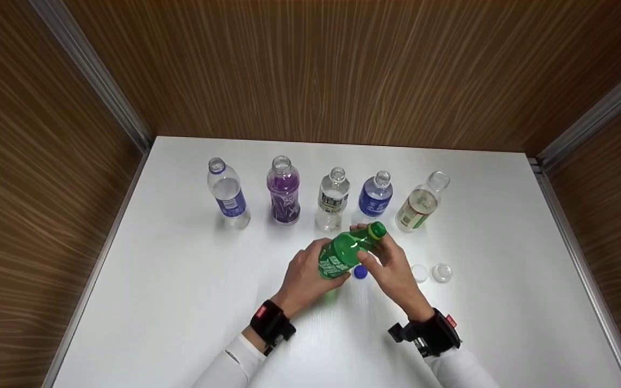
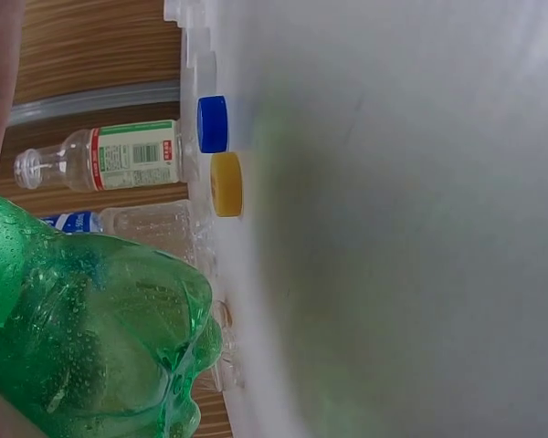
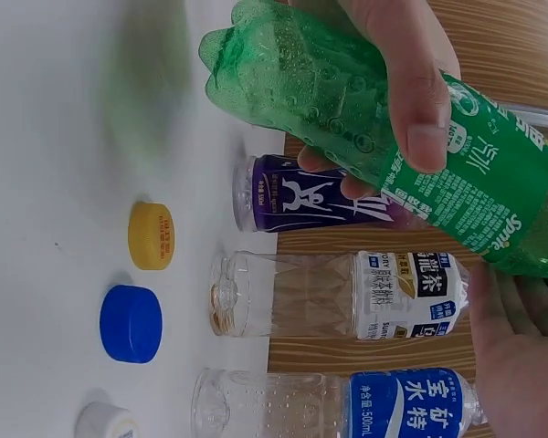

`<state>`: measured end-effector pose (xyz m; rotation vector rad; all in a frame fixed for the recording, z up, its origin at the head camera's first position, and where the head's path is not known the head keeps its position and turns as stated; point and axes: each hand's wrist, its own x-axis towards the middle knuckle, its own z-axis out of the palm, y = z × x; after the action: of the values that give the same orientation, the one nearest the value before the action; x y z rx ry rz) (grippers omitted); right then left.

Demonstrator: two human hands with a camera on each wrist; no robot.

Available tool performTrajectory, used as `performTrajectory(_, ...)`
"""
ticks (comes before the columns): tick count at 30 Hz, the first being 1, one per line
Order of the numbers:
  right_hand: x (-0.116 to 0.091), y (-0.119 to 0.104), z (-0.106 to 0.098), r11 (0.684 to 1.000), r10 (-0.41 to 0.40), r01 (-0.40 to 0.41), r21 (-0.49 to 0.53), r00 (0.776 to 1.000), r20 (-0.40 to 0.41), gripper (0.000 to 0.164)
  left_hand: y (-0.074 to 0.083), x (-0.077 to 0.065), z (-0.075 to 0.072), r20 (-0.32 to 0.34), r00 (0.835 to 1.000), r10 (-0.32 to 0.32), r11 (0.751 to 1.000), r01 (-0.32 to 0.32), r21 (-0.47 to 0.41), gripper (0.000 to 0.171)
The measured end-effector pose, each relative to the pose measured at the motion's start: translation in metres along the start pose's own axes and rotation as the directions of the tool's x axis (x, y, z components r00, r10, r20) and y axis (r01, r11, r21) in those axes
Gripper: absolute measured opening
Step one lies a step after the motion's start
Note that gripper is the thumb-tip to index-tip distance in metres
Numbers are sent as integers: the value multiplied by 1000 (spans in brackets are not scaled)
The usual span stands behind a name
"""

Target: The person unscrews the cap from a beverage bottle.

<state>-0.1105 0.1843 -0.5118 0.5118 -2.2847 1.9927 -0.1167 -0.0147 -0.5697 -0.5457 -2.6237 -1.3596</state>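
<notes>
A green Sprite bottle (image 1: 337, 258) is held tilted above the white table, its green cap (image 1: 377, 230) on and pointing up to the right. My left hand (image 1: 306, 276) grips it round the lower body, with the thumb across the label in the right wrist view. My right hand (image 1: 394, 272) holds it near the shoulder and neck, thumb on the near side and fingers behind. The bottle's ridged base (image 2: 178, 356) hangs over the table in the left wrist view. Below it lie a blue cap (image 3: 131, 324) and a yellow cap (image 3: 152, 235).
Capless bottles stand in a row behind: a blue-labelled one (image 1: 229, 196), a purple one (image 1: 283, 194), an oolong tea bottle (image 1: 333, 202), another blue-labelled one (image 1: 375, 196) and a beige-labelled one (image 1: 418, 207). A white cap (image 1: 419, 273) and a clear cap (image 1: 442, 272) lie at right. Wood-grain panels enclose the table.
</notes>
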Motion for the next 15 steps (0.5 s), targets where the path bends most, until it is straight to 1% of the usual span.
performTrajectory(4, 0, 1, 0, 1000, -10, 9, -9, 1000, -6, 45, -1, 0, 0, -15, 1000, 22, 999, -22, 27, 72)
performTrajectory(6, 0, 1, 0, 1000, -23, 23, -14, 1000, -5, 44, -1, 0, 0, -13, 999, 29, 999, -29, 33, 74)
performTrajectory(9, -2, 0, -3, 998, -47, 47, -31, 999, -6, 43, 1, 0, -2, 28, 999, 17, 999, -18, 29, 83)
performTrajectory(12, -5, -1, -10, 996, -74, 73, -46, 997, -19, 42, 1, 1, -5, 98, 995, -2, 1000, 1, 11, 95)
performTrajectory(14, -8, -3, -17, 996, -80, 78, -50, 996, -39, 42, -2, 1, -8, 130, 991, 11, 1000, -11, -4, 97)
performTrajectory(15, -9, -4, -21, 995, -82, 79, -53, 995, -52, 42, -5, 1, -9, 135, 991, 24, 1000, -23, -10, 96)
